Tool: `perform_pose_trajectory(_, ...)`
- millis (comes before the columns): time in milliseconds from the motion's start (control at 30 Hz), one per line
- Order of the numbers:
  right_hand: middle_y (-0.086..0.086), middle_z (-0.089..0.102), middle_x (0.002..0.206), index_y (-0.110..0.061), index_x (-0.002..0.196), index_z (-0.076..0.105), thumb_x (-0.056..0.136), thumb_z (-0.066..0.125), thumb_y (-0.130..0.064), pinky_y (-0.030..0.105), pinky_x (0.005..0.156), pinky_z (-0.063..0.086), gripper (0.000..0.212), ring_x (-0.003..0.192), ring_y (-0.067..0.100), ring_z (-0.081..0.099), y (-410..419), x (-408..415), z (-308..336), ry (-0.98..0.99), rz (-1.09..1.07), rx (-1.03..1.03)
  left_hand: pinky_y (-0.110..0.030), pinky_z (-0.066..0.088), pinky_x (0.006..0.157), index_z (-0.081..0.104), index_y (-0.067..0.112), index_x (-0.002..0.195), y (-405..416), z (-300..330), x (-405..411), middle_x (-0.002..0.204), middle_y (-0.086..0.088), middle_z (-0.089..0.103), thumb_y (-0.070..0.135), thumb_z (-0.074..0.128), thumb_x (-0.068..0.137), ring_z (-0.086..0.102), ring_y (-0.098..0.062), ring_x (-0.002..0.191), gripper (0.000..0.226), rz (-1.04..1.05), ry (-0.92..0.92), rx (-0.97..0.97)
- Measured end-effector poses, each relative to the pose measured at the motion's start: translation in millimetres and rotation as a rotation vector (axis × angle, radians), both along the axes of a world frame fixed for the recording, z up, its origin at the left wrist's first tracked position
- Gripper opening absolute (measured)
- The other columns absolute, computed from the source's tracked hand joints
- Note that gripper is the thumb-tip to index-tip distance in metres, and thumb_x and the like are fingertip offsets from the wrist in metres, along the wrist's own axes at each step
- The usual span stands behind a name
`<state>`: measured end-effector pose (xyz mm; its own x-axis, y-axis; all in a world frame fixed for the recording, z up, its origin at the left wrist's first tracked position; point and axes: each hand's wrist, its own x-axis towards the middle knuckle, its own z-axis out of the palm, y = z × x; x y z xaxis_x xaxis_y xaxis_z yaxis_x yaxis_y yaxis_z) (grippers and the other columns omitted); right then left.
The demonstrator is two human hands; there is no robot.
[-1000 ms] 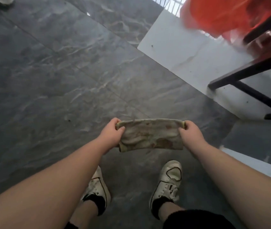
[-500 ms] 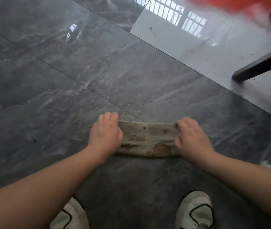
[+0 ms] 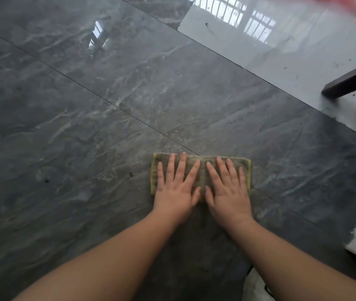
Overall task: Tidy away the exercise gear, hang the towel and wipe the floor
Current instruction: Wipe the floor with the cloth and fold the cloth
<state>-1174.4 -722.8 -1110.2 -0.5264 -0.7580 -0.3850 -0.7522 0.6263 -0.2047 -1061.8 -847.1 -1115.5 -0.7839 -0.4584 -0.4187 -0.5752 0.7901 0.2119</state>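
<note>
1. Currently, the folded grey-green wiping cloth with a yellow-stitched edge (image 3: 201, 170) lies flat on the dark grey marble-patterned tile floor (image 3: 86, 127), just in front of the person, straddling a thin grout line (image 3: 107, 101).
2. Left hand (image 3: 176, 187): fingers straight and spread, palm down, pressing on the left half of the cloth. The grip is open; nothing is pinched or curled round.
3. Right hand (image 3: 227, 190): fingers straight and spread, palm down, pressing on the right half. The grip is likewise open. The two hands lie side by side, thumbs near each other at the cloth's middle.
4. Handling estimate: the cloth appears soft, thin and light, with no stiffness of its own. It should follow the hands only while downward pressure is maintained; with too little pressure it is likely to bunch or unfold at the free edges.
5. Floor condition: the tiles are glossy and reflect a barred window (image 3: 233, 16), so the cloth should slide readily. Whether the cloth is damp cannot be told.
6. Recommended hold for wiping: flat palms over both halves, as now, with load spread evenly.
7. Recommended hold for lifting: pinch the two short ends.
8. Obstruction: a dark furniture leg (image 3: 350, 81) stands well apart at the right, on a pale grey tile (image 3: 281, 57).
</note>
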Motion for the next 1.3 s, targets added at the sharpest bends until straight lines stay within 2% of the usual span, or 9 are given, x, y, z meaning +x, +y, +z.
perform_pose_trajectory(67,0.006,0.022,0.164,-0.026,0.155,0.029,0.091,0.036,-0.046,0.053,0.12,0.008,0.068,0.151,0.028,0.018,3,4,-3,0.026,-0.007,0.005,-0.063,-0.014,0.115,-0.007,0.041,0.154,1,-5,1,0.162,-0.003,-0.023,0.06,0.026,0.095,-0.021,-0.03,0.149,0.071,0.0,-0.026,-0.024)
perform_pose_trajectory(233,0.004,0.02,0.164,-0.027,0.156,0.024,0.09,0.037,-0.053,0.054,0.12,0.004,0.072,0.151,0.027,0.015,4,5,-13,0.096,-0.019,0.016,-0.064,-0.011,0.115,-0.006,0.043,0.154,-6,-17,5,0.164,-0.003,-0.014,0.064,0.027,0.092,-0.017,-0.03,0.15,0.073,-0.037,-0.023,-0.076)
perform_pose_trajectory(333,0.004,0.019,0.165,-0.028,0.156,0.018,0.09,0.036,-0.056,0.055,0.121,0.003,0.075,0.151,0.027,0.015,1,-3,-20,0.12,-0.004,0.004,-0.065,-0.005,0.116,-0.001,0.042,0.153,-16,-19,-3,0.164,-0.002,-0.005,0.065,0.03,0.088,-0.005,-0.031,0.151,0.075,-0.078,-0.015,-0.112)
perform_pose_trajectory(567,0.005,0.02,0.164,-0.029,0.156,0.012,0.088,0.036,-0.056,0.058,0.12,0.006,0.077,0.151,0.029,0.017,-12,-17,-27,0.138,-0.043,-0.043,-0.066,-0.004,0.116,0.002,0.043,0.153,-34,-17,-23,0.166,-0.004,0.006,0.066,0.026,0.087,-0.002,-0.032,0.152,0.074,-0.101,0.013,-0.121)
perform_pose_trajectory(633,0.005,0.021,0.164,-0.028,0.156,0.013,0.089,0.036,-0.056,0.058,0.12,0.007,0.076,0.151,0.029,0.018,-16,-22,-28,0.145,-0.053,-0.053,-0.065,-0.005,0.116,0.001,0.043,0.153,-38,-17,-30,0.166,-0.003,0.003,0.066,0.026,0.088,-0.003,-0.032,0.152,0.074,-0.1,0.02,-0.123)
perform_pose_trajectory(800,0.006,0.022,0.164,-0.027,0.156,0.015,0.09,0.035,-0.053,0.058,0.12,0.006,0.074,0.151,0.029,0.017,-29,-34,-28,0.157,-0.091,-0.053,-0.064,-0.015,0.114,-0.022,0.045,0.149,-59,-13,-54,0.159,-0.001,-0.027,0.068,0.014,0.09,-0.023,-0.03,0.149,0.072,-0.16,0.006,-0.116)
perform_pose_trajectory(967,0.005,0.02,0.165,-0.027,0.156,0.022,0.09,0.035,-0.053,0.058,0.12,0.007,0.072,0.152,0.029,0.015,-51,-61,-29,0.169,-0.134,-0.054,-0.063,-0.011,0.115,-0.009,0.045,0.153,-83,-14,-85,0.165,-0.002,-0.011,0.068,0.018,0.092,-0.015,-0.029,0.151,0.071,-0.192,0.047,-0.143)
perform_pose_trajectory(1067,0.004,0.02,0.165,-0.027,0.156,0.022,0.089,0.034,-0.053,0.058,0.121,0.007,0.073,0.152,0.028,0.014,-66,-83,-31,0.181,-0.14,-0.06,-0.064,-0.009,0.115,-0.007,0.045,0.154,-97,-16,-107,0.166,-0.002,-0.008,0.068,0.02,0.091,-0.013,-0.029,0.151,0.071,-0.205,0.063,-0.158)
perform_pose_trajectory(1300,0.002,0.014,0.166,-0.029,0.157,0.016,0.089,0.029,-0.056,0.055,0.121,0.0,0.074,0.153,0.025,0.008,-95,-128,-33,0.186,-0.154,-0.033,-0.064,-0.013,0.114,-0.019,0.045,0.15,-124,-15,-154,0.164,-0.002,-0.02,0.068,0.015,0.091,-0.022,-0.028,0.149,0.071,-0.191,0.031,-0.149)
